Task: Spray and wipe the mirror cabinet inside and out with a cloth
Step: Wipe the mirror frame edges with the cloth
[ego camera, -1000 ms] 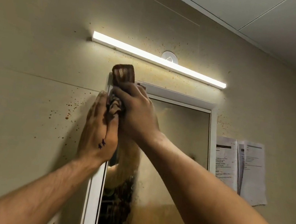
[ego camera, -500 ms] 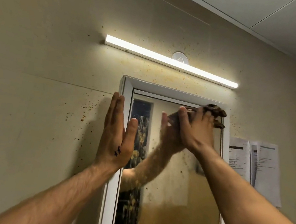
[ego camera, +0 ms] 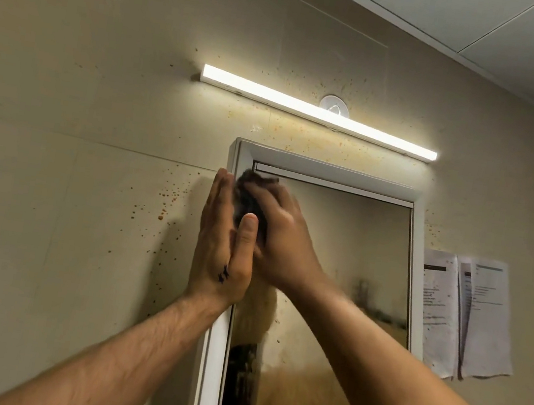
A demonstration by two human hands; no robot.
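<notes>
I see the wall-mounted mirror cabinet (ego camera: 332,172) right of the middle of my view. It has a smooth, glossy white frame with a mitred top left corner. Its mirror door (ego camera: 362,251) is dull and streaked, with a hazy yellow-brown film low down and a dark vertical band near its left edge.

The dark brown cloth (ego camera: 248,196) sits bunched at the mirror's top left corner, just under the top rail. The right hand (ego camera: 282,239) covers it, fingers bent over the wad and clasping it against the glass. The hand and cloth are blurred, so I cannot make out the weave.

The left hand (ego camera: 220,247) lies flat on the left side of the frame, released. Its fingers are straight and together, pointing up, and the thumb stands upright just in front of the cloth. A small dark ink mark (ego camera: 223,274) shows on its back near the wrist.

The matte beige wall (ego camera: 77,139) has faint panel seams and carries orange-brown spatters (ego camera: 164,204) left of the cabinet and above it.

Above the frame a long, slim white light bar (ego camera: 317,111) glows, tilted down to the right in my view. A small round white fitting (ego camera: 334,105) sits behind it.

To the right of the cabinet, overlapping white printed paper sheets (ego camera: 471,312) hang on the wall with curling lower corners. Their text is too small for me to read, though one has a dark header strip.

Pale ceiling panels (ego camera: 492,28) fill the top right.
</notes>
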